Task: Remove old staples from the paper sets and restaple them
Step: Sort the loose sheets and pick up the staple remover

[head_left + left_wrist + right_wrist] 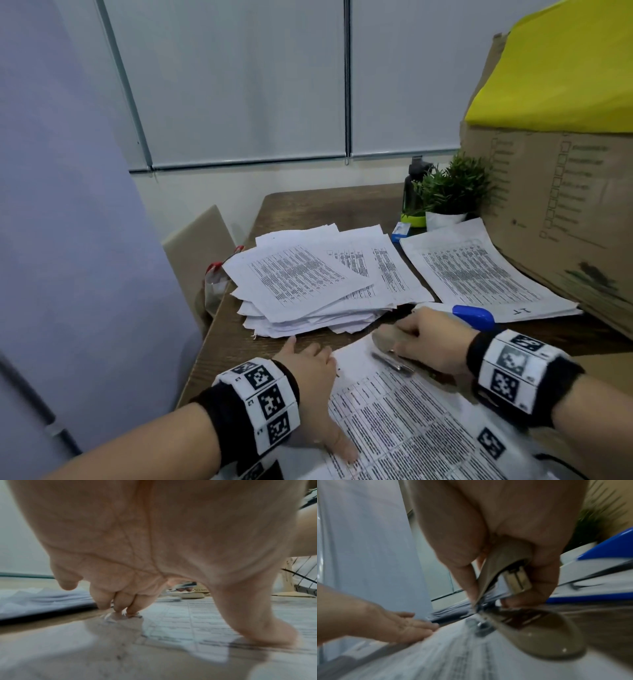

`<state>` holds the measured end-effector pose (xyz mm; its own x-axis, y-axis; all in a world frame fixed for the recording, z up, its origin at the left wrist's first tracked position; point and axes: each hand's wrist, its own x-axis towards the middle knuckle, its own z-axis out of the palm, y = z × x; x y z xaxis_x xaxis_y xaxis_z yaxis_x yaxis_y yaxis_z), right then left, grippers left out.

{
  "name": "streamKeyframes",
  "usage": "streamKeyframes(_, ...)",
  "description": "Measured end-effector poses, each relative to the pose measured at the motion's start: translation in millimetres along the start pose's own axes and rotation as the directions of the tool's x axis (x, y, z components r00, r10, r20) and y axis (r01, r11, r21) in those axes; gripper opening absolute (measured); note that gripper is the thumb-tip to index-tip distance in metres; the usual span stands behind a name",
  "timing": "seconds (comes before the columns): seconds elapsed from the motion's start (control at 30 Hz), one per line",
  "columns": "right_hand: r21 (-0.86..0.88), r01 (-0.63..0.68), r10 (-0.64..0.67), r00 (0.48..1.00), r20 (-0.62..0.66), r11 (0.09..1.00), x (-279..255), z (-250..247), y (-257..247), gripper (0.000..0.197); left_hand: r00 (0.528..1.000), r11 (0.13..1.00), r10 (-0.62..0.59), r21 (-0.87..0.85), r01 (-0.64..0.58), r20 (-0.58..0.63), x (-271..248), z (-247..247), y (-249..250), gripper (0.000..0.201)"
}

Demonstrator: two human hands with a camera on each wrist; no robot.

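A printed paper set [411, 428] lies on the table's near edge. My left hand [318, 394] presses flat on its left side, fingers straight, thumb on the sheet [197, 622]. My right hand [421, 339] grips a beige stapler [387, 337] at the set's top corner. In the right wrist view the fingers [544, 574] curl round the stapler's raised top arm [501, 561], and the metal magazine shows beneath. Its base [539, 635] rests low beside the paper. The corner itself is blurred.
A loose pile of printed sheets [308, 284] sits behind my left hand, and a neater stack [479, 270] lies to the right. A blue stapler [474, 315] lies just behind my right hand. A cardboard box [565, 205], potted plant [452, 185] and dark bottle [412, 185] stand at back right.
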<state>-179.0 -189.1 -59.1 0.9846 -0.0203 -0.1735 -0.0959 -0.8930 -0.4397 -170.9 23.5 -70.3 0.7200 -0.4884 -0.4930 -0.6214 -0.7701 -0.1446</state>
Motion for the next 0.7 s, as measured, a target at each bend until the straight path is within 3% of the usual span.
streamKeyframes(0.13,-0.059,0.076,-0.073,0.996,0.045,0.995,0,4,7,0.018,0.995,0.995,0.097,-0.018,-0.097,0.01,3,-14,2,0.125)
streamKeyframes(0.7,-0.053,0.193,-0.19,0.98,0.058,0.98,7,9,3,0.025,0.988,0.989,0.147,-0.029,-0.146,0.037,10,-7,2,0.124)
